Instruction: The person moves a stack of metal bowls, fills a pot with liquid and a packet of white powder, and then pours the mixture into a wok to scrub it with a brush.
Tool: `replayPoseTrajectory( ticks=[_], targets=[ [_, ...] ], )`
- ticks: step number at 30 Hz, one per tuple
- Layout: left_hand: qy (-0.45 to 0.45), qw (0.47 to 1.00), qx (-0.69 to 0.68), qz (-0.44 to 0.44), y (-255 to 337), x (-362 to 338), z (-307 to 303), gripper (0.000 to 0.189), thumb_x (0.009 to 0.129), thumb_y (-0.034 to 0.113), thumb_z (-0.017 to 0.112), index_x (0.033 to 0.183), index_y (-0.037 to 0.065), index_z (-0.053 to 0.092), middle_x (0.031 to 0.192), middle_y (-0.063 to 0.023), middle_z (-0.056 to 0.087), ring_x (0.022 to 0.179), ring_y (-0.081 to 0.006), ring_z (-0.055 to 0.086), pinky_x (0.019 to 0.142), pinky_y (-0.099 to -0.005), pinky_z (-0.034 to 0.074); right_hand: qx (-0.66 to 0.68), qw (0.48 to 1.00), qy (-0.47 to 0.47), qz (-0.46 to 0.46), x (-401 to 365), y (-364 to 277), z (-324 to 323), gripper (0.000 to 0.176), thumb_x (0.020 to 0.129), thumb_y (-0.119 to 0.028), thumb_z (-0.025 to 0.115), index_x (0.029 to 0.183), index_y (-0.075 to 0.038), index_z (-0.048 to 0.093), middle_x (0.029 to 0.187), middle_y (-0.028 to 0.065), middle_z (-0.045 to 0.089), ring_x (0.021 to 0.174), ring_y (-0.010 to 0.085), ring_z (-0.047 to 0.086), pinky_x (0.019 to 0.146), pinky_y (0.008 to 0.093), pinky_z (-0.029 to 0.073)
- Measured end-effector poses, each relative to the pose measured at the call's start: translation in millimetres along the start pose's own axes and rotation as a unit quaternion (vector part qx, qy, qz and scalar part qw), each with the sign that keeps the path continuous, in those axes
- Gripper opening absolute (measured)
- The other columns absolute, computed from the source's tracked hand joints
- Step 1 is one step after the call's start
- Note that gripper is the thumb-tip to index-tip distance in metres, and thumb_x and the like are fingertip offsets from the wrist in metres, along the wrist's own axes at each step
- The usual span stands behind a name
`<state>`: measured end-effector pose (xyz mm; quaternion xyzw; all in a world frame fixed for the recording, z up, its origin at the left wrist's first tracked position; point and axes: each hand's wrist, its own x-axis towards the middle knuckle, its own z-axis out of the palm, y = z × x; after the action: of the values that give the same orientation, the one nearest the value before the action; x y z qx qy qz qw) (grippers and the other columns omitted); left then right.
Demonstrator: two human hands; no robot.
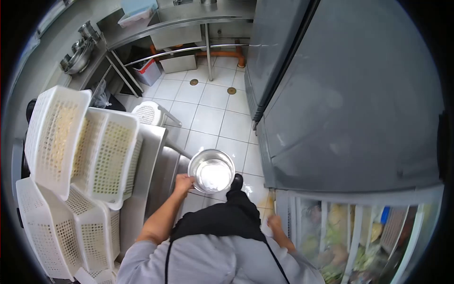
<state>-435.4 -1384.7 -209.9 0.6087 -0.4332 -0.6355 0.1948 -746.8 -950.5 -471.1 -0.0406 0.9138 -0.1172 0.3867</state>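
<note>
The left hand (184, 183) holds the shiny pot (211, 171) by its rim, and the pot is just right of that hand. A tight pinch and a flat pot work best. The right hand (274, 221) is near the fridge (350, 109); I cannot tell its grip.

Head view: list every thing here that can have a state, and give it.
Steel bowl: upright, held at the rim by the left hand.
Right hand: beside the refrigerator, grip unclear.
Large gray upper door: appears shut.
Lower refrigerator compartment: food visible; door state unclear.
White perforated baskets: stacked.
White stool: standing.
</note>
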Motion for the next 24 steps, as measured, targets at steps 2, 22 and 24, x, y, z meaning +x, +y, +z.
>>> replayPoseTrajectory(
  ticks=[2,22,24],
  targets=[
    [0.035,0.999,-0.019,-0.003,10.3,23.8,6.0,0.006,0.072,-0.005,0.060,0.068,-0.001,0.061,0.063,-0.0086,0.061,0.054,-0.0184,0.063,0.050,-0.0322,0.055,-0.113,0.964,0.055,-0.232,32.9,-121.2,-22.8,0.022,0.082,-0.023,0.062,0.076,-0.005,0.071,0.076,0.0172,0.069,0.072,0.0347,0.068,0.066,0.0461,0.052],
    [0.317,0.883,-0.344,-0.044,185.9,282.1,45.7,0.004,0.076,-0.004,0.058,0.075,-0.002,0.055,0.073,-0.0142,0.060,0.063,-0.0255,0.065,0.056,-0.0430,0.061,-0.108,0.797,0.037,-0.593,73.9,-817.6,-83.0,0.028,0.072,0.002,0.059,0.093,-0.012,0.072,0.096,0.0173,0.070,0.100,0.0363,0.064,0.089,0.0414,0.051],
    [0.330,0.866,-0.372,-0.056,199.0,315.7,37.2,0.003,0.077,-0.004,0.058,0.079,-0.005,0.056,0.076,-0.0162,0.063,0.063,-0.0267,0.066,0.054,-0.0419,0.061,-0.167,0.868,-0.008,-0.467,82.3,-807.1,-98.5,0.038,0.070,-0.001,0.061,0.103,-0.015,0.072,0.107,0.0163,0.069,0.106,0.0345,0.063,0.093,0.0409,0.049]
  ],
)
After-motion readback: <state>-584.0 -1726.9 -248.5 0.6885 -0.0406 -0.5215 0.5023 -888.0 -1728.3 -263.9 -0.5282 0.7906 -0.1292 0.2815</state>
